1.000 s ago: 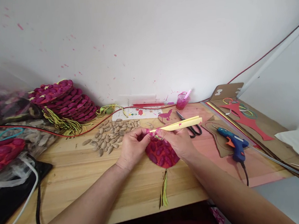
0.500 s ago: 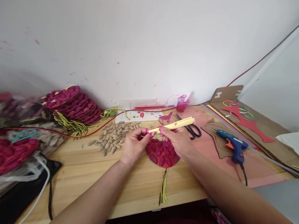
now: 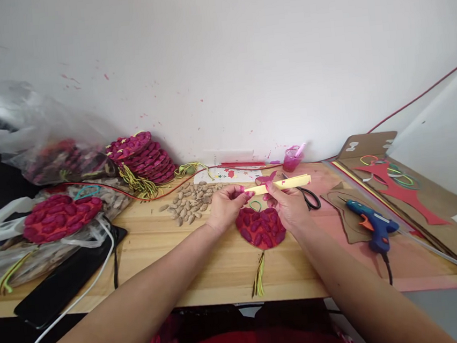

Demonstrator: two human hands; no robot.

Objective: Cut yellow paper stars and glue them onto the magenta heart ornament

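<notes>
A folded strip of yellow paper (image 3: 294, 182), marked with small pink spots, is held level above the table. My left hand (image 3: 231, 206) pinches its left end, and my right hand (image 3: 288, 203) grips it near the middle with the thumb on top. Pink stains cover the fingertips of both hands. Beneath the hands lies a round red ornament (image 3: 260, 230) covered in magenta-painted shells, with a green loop at its top and a yellow-and-brown tassel (image 3: 258, 276) below. Behind the right hand, black-handled scissors (image 3: 312, 198) are partly hidden.
Unpainted shells (image 3: 187, 203) lie left of the hands. Finished ornaments stand in a stack (image 3: 142, 158) by the wall. A blue glue gun (image 3: 373, 222) rests on cardboard at the right. A pink cup (image 3: 292, 159) holds a brush. At the left are a black phone (image 3: 67, 278) and another ornament (image 3: 61, 217).
The view has turned left, so everything sits further right in the picture. Both hands still hold the yellow paper strip, with little change in grip.
</notes>
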